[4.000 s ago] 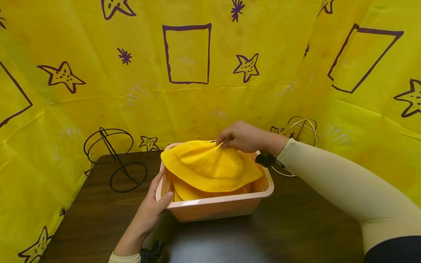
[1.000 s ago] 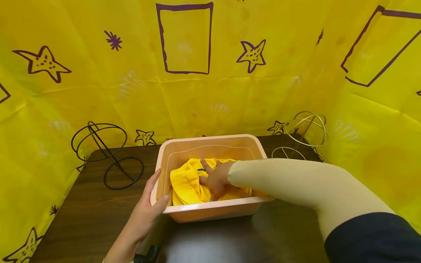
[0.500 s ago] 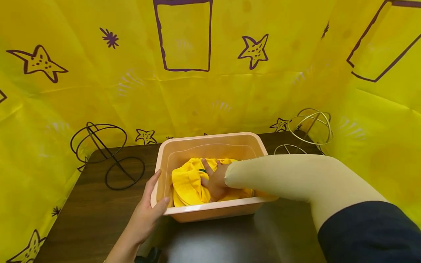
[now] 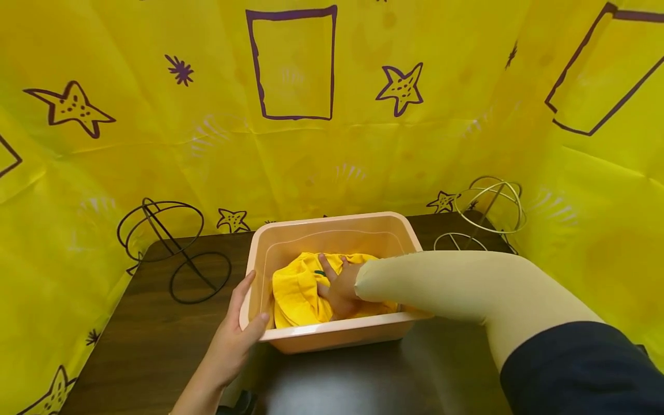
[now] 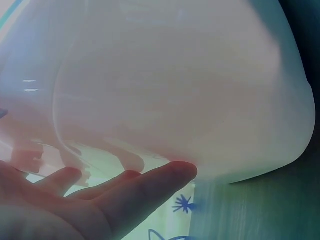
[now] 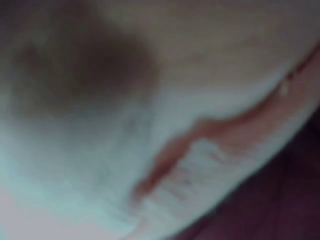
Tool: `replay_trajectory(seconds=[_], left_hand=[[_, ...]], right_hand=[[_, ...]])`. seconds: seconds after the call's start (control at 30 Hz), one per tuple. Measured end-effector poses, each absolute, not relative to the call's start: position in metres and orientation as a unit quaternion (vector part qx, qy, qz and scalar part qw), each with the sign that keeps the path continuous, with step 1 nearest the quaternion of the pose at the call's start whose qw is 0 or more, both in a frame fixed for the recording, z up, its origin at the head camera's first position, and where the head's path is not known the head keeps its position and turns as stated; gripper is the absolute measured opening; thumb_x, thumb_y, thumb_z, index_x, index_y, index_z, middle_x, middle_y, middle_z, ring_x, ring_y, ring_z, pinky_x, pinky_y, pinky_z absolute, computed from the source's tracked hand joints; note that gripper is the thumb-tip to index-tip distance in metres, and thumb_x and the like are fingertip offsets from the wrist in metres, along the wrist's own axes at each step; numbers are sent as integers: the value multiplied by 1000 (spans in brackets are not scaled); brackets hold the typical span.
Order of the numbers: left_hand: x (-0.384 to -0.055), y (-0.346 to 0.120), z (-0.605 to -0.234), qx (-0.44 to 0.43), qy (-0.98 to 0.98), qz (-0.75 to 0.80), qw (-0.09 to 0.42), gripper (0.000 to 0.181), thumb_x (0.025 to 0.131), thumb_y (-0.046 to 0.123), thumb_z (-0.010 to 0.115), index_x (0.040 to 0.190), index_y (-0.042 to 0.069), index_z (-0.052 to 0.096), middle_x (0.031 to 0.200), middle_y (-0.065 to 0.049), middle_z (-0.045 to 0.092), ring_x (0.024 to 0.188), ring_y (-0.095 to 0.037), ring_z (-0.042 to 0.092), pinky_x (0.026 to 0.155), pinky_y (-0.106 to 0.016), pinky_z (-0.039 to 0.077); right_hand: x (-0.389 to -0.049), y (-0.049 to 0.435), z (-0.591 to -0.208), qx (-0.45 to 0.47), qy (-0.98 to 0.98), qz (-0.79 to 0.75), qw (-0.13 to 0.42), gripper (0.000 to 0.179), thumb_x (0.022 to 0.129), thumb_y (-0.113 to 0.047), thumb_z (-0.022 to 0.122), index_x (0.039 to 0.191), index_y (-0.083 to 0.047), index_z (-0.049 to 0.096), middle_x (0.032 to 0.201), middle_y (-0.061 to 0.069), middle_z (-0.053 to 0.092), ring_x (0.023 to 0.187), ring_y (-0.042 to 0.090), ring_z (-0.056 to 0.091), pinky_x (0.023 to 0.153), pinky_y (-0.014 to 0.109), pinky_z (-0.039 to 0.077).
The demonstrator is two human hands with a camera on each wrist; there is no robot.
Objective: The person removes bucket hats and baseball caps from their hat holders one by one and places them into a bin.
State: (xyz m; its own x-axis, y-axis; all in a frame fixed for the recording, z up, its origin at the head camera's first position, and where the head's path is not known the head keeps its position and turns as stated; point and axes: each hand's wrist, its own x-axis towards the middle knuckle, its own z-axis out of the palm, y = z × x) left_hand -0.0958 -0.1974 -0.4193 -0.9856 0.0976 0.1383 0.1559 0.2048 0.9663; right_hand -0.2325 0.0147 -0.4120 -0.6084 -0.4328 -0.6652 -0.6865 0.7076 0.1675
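Note:
A peach plastic basin (image 4: 332, 335) stands on the table with a crumpled yellow bucket hat (image 4: 297, 291) inside; more yellow cloth is partly hidden under the right hand. My left hand (image 4: 231, 340) holds the basin's left front corner, thumb on the rim. In the left wrist view, the fingers (image 5: 145, 197) of that hand lie along the basin's outer wall (image 5: 175, 90). Reaching into the basin, my right hand (image 4: 342, 288) rests with spread fingers on the hat, next to a small dark green mark. The right wrist view is too blurred and close to make out the fingers.
A black wire stand (image 4: 173, 248) with rings is behind the basin on the left. At the back right is a gold-coloured wire stand (image 4: 490, 210), partly hidden by the right sleeve. Yellow patterned sheets (image 4: 207, 132) enclose the dark wooden table (image 4: 140, 334).
Four seconds ago my right hand pinched the bucket hat's crown at rim height. The hat now lies down inside the basin under spread fingers. Over the last second the hands barely move.

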Motion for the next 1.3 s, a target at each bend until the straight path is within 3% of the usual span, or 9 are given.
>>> replay_trajectory(seconds=[0.1,0.37,0.57,0.67,0.77,0.87,1.0,1.1,1.3], left_hand=[[-94,-198,-421,-78,-777,-624,21,72,100,12,56,159,20,16,159,-23,8,133,-52,29,97,-61,36],[-99,-200,-419,-84,-786,-612,28,71,100,15,56,159,21,16,160,-22,9,135,-51,28,98,-65,33],[-99,-195,-416,-86,-771,-631,16,73,100,14,57,159,22,15,160,-24,9,135,-47,30,101,-58,33],[-96,-194,-415,-84,-769,-633,13,73,100,15,57,159,22,16,159,-25,10,135,-47,31,101,-57,34],[-93,-195,-414,-83,-768,-635,12,72,100,13,56,159,22,16,159,-25,11,135,-47,32,100,-43,39],[-93,-196,-415,-83,-764,-640,6,72,100,10,55,159,21,15,159,-25,11,134,-46,33,96,-28,41],[-93,-196,-416,-79,-759,-646,-2,73,100,10,55,159,20,14,159,-24,8,135,-44,31,93,-23,41],[-93,-196,-416,-76,-758,-648,-6,73,100,9,55,159,20,14,159,-24,8,135,-44,30,93,-22,41],[-92,-194,-415,-75,-757,-650,-9,73,100,10,55,159,20,13,160,-22,6,136,-44,30,94,-25,41]], right_hand=[[-231,15,-414,-324,873,199,304,92,85,-74,54,158,-45,6,159,7,-33,143,53,9,101,74,25],[-244,24,-412,-334,872,170,314,100,82,-77,54,158,-44,-1,157,3,-36,145,50,5,107,70,18],[-248,44,-393,-367,862,153,315,96,83,-76,54,157,-48,1,162,1,-25,146,44,12,107,69,18],[-245,53,-377,-383,856,159,308,89,85,-71,57,155,-53,5,165,-1,-15,145,42,18,106,63,28],[-238,59,-350,-408,844,164,308,80,89,-64,60,155,-53,16,166,1,-4,144,36,24,107,54,32],[-230,70,-321,-422,841,141,308,71,93,-55,62,155,-48,27,166,2,6,144,29,27,111,48,29],[-212,97,-293,-427,859,87,270,68,96,-47,63,156,-38,33,165,6,12,147,29,20,113,47,24],[-195,122,-281,-427,878,32,215,68,97,-43,64,156,-28,36,164,11,15,146,31,19,111,48,29],[-162,177,-276,-392,913,-106,36,70,97,-44,64,156,-18,37,162,14,20,141,40,30,104,58,35]])
